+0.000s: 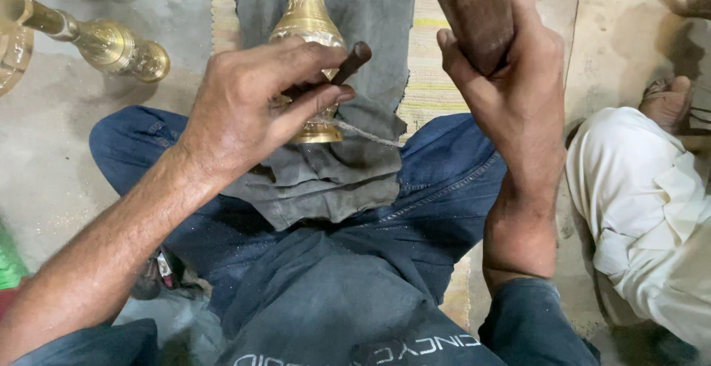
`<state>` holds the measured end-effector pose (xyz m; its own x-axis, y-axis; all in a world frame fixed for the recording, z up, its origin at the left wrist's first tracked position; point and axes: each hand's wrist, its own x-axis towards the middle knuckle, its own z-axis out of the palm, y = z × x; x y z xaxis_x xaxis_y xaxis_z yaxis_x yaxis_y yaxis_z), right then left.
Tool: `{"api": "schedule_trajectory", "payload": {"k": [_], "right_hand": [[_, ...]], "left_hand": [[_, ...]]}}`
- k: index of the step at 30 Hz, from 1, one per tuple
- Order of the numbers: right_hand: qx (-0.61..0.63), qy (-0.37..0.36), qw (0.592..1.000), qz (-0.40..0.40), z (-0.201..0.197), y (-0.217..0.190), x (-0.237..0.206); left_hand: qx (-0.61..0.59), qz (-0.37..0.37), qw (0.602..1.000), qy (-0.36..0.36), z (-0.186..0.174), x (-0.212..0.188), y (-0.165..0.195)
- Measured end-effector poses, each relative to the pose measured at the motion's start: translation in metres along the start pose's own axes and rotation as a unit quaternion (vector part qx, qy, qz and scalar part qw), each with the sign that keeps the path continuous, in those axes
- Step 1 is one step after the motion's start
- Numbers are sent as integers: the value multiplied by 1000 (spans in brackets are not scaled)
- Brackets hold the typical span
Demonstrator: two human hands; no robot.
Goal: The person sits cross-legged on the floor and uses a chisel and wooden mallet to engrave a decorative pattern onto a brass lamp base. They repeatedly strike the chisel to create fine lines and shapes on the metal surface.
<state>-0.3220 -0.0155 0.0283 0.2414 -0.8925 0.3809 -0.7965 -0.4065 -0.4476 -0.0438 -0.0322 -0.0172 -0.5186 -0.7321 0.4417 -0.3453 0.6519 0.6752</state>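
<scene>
Left hand (248, 107): closed, pinching dark metal punch (349, 64) against engraved brass vase (309, 47). Brass vase: lying on grey cloth (326, 181) across lap, neck pointing away. Right hand (511, 77): gripping wooden mallet (474, 10), raised just beside vase. Second brass piece (111, 46) on concrete floor (44, 166) at left. Another person's white-clad leg (644, 203) at right.

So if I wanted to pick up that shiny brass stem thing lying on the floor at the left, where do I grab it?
Probably grip the brass stem with round knobs at its thin neck, just left of the fat bulges, coming down from above. It lies flat on the grey floor, and the narrow neck fits fingers, while the bulges could keep them from sliding.
</scene>
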Motion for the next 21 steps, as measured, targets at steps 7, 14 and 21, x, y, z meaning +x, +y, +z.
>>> {"api": "schedule_trajectory", "payload": {"k": [7,14,21], "right_hand": [[-88,-17,993,-80,0,-2,4],[-96,-29,990,-102,0,-1,9],[-101,-13,990,-100,-5,-12,13]], "left_hand": [[24,-7,1000,-6,-3,-5,-5],[-10,-20,1000,16,-4,-8,0],[-26,-33,999,3,-11,-10,-2]]}}
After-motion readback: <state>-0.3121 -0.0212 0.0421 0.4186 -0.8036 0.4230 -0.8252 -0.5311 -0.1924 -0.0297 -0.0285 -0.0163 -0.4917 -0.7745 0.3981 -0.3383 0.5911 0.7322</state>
